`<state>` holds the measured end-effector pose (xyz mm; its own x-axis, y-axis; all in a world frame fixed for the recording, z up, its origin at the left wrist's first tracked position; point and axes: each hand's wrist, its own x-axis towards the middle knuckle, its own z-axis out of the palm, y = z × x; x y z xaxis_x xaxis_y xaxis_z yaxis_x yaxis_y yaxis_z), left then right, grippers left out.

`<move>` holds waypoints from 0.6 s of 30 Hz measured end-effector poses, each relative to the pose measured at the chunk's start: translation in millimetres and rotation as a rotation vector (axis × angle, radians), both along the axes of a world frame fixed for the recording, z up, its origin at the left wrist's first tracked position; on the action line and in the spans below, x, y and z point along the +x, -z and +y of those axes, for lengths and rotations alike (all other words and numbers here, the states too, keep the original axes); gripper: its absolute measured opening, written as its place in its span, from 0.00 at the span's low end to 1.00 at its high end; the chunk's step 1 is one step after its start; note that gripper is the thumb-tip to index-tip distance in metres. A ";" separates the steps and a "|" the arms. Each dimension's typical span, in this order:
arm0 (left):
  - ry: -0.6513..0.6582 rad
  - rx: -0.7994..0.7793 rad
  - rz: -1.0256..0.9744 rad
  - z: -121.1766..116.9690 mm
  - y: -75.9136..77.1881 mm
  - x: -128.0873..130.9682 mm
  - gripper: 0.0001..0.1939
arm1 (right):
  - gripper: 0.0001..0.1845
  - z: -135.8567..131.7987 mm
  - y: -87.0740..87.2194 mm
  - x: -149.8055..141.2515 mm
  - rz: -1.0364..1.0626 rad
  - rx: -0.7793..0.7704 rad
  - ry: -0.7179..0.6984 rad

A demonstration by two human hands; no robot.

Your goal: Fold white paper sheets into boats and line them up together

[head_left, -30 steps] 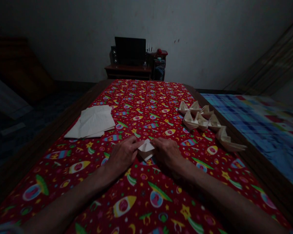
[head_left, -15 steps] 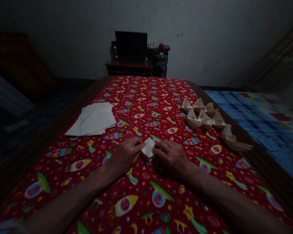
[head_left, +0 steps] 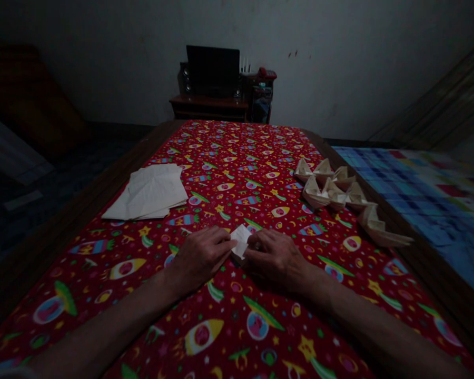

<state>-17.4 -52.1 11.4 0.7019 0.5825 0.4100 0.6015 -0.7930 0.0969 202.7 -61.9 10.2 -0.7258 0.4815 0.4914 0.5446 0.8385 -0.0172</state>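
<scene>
A small folded piece of white paper [head_left: 240, 237] lies on the red patterned cloth [head_left: 237, 316] in front of me. My left hand [head_left: 207, 250] pinches its left edge between thumb and fingers. On the opposite side my right hand [head_left: 276, 255] has its fingers curled over the right edge. Both hands rest low, against the cloth, and part of the paper is hidden beneath the fingers. To the left lies a stack of pale paper sheets [head_left: 152, 192]. Several folded paper boats [head_left: 334, 189] stand in a cluster on the right.
The cloth covers a long table with a dark wooden edge [head_left: 430, 268]. Beyond its far end stand a black monitor [head_left: 213, 71] with speakers and a red telephone [head_left: 267, 73]. At right is a checked blue sheet [head_left: 383, 173].
The view has shifted slightly. My right thumb and fingers have moved a little further onto the paper; both hands stay on its two sides.
</scene>
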 end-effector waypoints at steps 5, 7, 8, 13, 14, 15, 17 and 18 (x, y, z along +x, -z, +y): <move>0.024 0.006 0.020 0.3 -1.1 -0.6 0.11 | 0.08 2.3 4.2 2.3 0.065 -0.070 -0.030; 0.028 -0.008 0.021 0.2 -1.2 -0.5 0.11 | 0.08 4.5 8.7 4.1 0.101 -0.090 -0.012; 0.028 -0.021 0.011 0.1 -1.0 -0.5 0.10 | 0.08 5.9 11.2 5.1 0.116 -0.104 0.016; 0.002 -0.116 -0.098 1.9 1.7 -0.9 0.08 | 0.08 11.9 15.1 8.4 0.210 -0.268 0.117; -0.005 -0.149 -0.124 2.9 2.6 -1.1 0.08 | 0.08 12.2 13.3 8.4 0.223 -0.317 0.104; -0.013 -0.185 -0.156 4.0 3.5 -1.2 0.07 | 0.08 12.0 10.8 8.3 0.235 -0.363 0.097; -0.031 -0.262 -0.230 6.3 5.0 -1.4 0.06 | 0.10 9.8 5.1 7.5 0.253 -0.433 0.119; -0.039 -0.296 -0.264 7.3 5.6 -1.6 0.05 | 0.10 7.8 2.4 7.1 0.255 -0.454 0.145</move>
<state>-18.9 -44.8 5.7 0.5701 0.7266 0.3835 0.5543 -0.6847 0.4733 209.8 -54.2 7.8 -0.5208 0.7728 0.3625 0.5855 0.6325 -0.5071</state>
